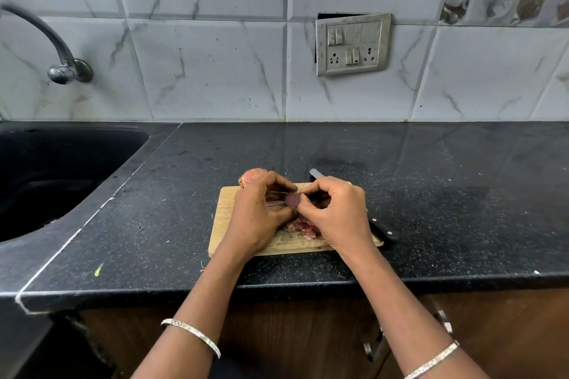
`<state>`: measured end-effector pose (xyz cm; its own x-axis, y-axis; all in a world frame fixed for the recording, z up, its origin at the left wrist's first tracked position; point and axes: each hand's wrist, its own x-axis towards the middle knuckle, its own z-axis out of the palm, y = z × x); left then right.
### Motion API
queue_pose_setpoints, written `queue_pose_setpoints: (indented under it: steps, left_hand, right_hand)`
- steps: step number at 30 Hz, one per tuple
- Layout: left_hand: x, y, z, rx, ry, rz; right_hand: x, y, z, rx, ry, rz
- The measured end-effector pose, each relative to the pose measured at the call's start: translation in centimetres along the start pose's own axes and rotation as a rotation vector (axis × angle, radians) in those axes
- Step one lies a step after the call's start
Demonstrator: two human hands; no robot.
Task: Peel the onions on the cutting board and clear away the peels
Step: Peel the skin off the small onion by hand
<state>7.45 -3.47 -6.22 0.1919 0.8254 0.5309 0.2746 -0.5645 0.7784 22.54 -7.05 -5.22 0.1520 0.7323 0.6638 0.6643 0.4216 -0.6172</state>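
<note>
Cutting board [228,224]: pale wood, matt, scored and stained. Counter [431,194]: black speckled stone, polished, reflective. Wall tiles [215,71]: glossy white marble pattern. Tap [61,68]: shiny metal. Switch plate [353,44]: dull grey finish. Knife [381,229]: black handle with metal rivets. Onion peels [303,229]: thin, papery. Bangles [191,334]: bright metal.

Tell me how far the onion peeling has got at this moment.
Done: some peels lie on the cutting board. In hand: the left hand holds a partly peeled onion while the right hand pinches its skin. Left: the second onion at the board's far left corner is unpeeled, and the peels are not yet cleared.
</note>
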Motion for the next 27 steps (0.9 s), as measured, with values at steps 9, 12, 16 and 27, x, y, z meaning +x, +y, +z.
queue_pose_setpoints:
  steps: [9,12,16,27]
  left_hand:
    - [0.13,0.07,-0.05,-0.124,-0.043,-0.092]
    - [0.09,0.17,-0.10,-0.086,-0.029,-0.085]
    - [0.05,0.29,-0.10,-0.055,-0.006,-0.062]
    - [-0.05,0.46,-0.11,0.000,-0.022,-0.066]
  right_hand:
    - [0.29,0.63,0.00,0.040,0.022,0.110]
    - [0.26,0.37,-0.12,0.083,0.015,0.113]
    - [0.11,0.01,-0.19,0.107,-0.036,0.069]
    - [-0.13,0.07,0.03,-0.013,-0.017,-0.008]
